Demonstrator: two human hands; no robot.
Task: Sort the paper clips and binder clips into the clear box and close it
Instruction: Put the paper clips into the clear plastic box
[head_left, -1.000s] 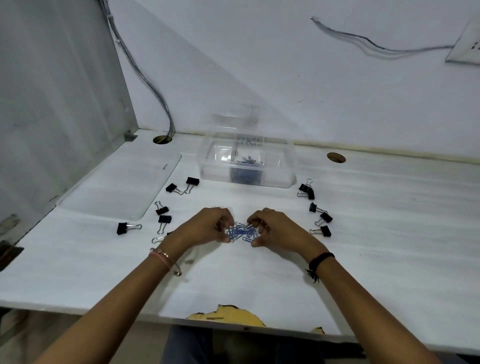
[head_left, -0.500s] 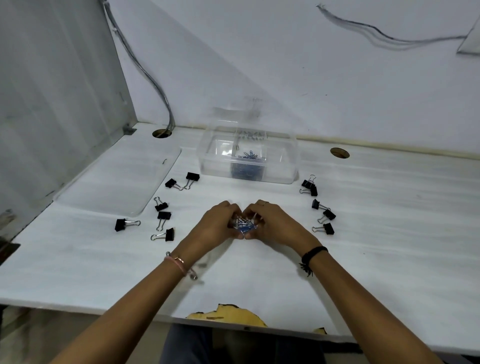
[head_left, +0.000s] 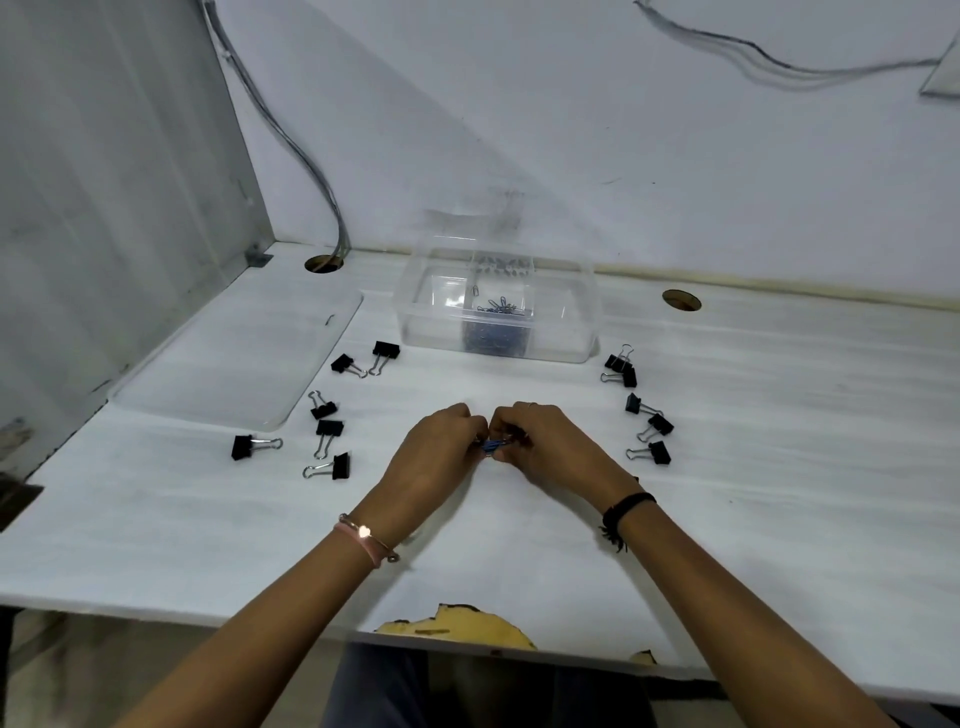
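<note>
My left hand (head_left: 435, 451) and my right hand (head_left: 548, 446) meet at the middle of the white table, fingers closed together around a small bunch of blue paper clips (head_left: 494, 445), mostly hidden between them. Beyond them stands the open clear box (head_left: 582, 332) with blue paper clips (head_left: 498, 307) lying inside. Its clear lid (head_left: 234, 364) lies flat to the left. Several black binder clips lie on the table: one group to the left (head_left: 328, 428), another to the right (head_left: 653, 427).
A grey partition (head_left: 104, 182) walls off the left side and a white wall stands behind. Two cable holes (head_left: 323, 263) (head_left: 681, 300) sit at the back of the table. The front edge is chipped (head_left: 462, 621).
Both hands have drawn together, gathering the spread blue paper clips into a tight bunch between the fingers. The camera view has tilted slightly.
</note>
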